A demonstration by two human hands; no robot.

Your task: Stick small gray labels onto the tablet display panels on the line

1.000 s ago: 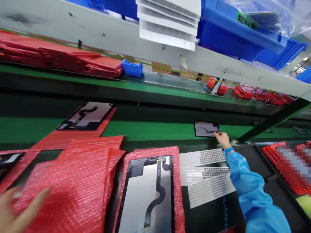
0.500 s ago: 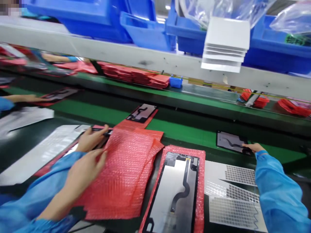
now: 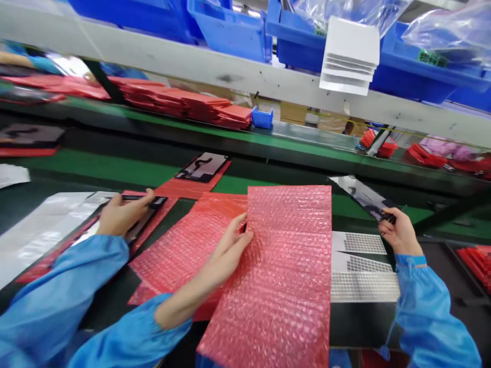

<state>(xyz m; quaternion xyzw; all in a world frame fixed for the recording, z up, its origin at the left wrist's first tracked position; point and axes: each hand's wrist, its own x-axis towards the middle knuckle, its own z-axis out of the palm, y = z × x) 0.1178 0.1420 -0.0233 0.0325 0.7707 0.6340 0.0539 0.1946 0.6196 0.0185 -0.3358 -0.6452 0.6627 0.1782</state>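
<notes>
My left hand [image 3: 232,245] grips the left edge of a red bubble-wrap bag [image 3: 287,271], fingers partly behind it. The bag stands raised in the middle of the view and hides what lies behind it. At the right, my right hand [image 3: 401,230] pinches the near end of a thin display panel [image 3: 364,197], dark-edged with a grey back. The panel is tilted, held above the green belt [image 3: 307,183]. More red bubble-wrap bags [image 3: 192,230] lie left of my left hand.
A co-worker's hand [image 3: 125,212] at the left holds another panel on red wrap. A panel [image 3: 203,166] lies on a red bag on the belt. Sticker sheets [image 3: 364,286] lie below my right hand. A shelf with blue bins [image 3: 230,33] and hanging white cards [image 3: 351,53] crosses overhead.
My right hand has lifted the panel off the belt and tilted it. My left hand has moved right and now holds up a bubble-wrap bag where a panel on red wrap was visible.
</notes>
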